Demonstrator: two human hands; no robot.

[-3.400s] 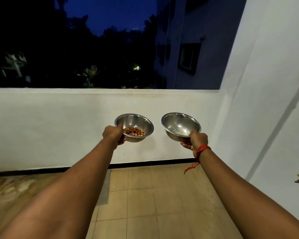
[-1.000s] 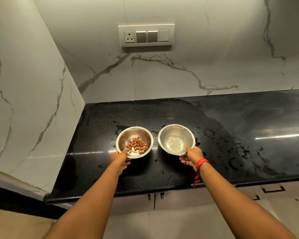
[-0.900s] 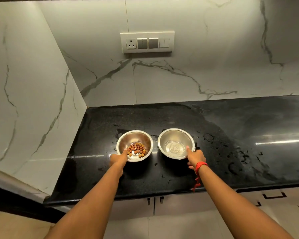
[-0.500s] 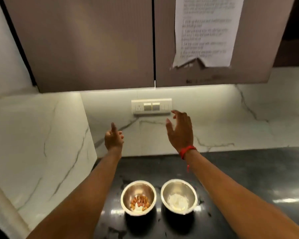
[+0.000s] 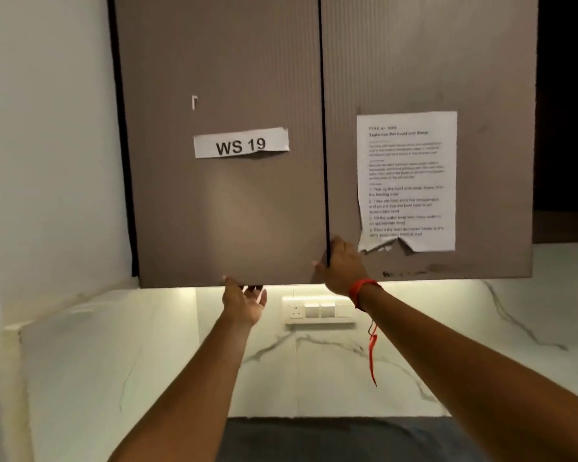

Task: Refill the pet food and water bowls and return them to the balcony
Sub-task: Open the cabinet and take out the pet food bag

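Both hands were raised to the wall cabinet (image 5: 227, 195): the left hand (image 5: 244, 303) open, palm up, fingertips under the left door's bottom edge, the right hand (image 5: 341, 268) with fingers curled around the seam between the doors, neither holding anything loose. The bowls were out of view, presumably on the table (image 5: 347, 438) below the cabinet. A door swinging out could likely strike the head or tear the taped paper sheet (image 5: 407, 181) beside the right hand.

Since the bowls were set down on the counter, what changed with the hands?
Both hands let go of the bowls and rose to the wall cabinet. The left hand now hooks under the left door's bottom edge; the right hand grips the lower corner of the right door at the centre seam. Both doors look shut. The bowls are out of view.
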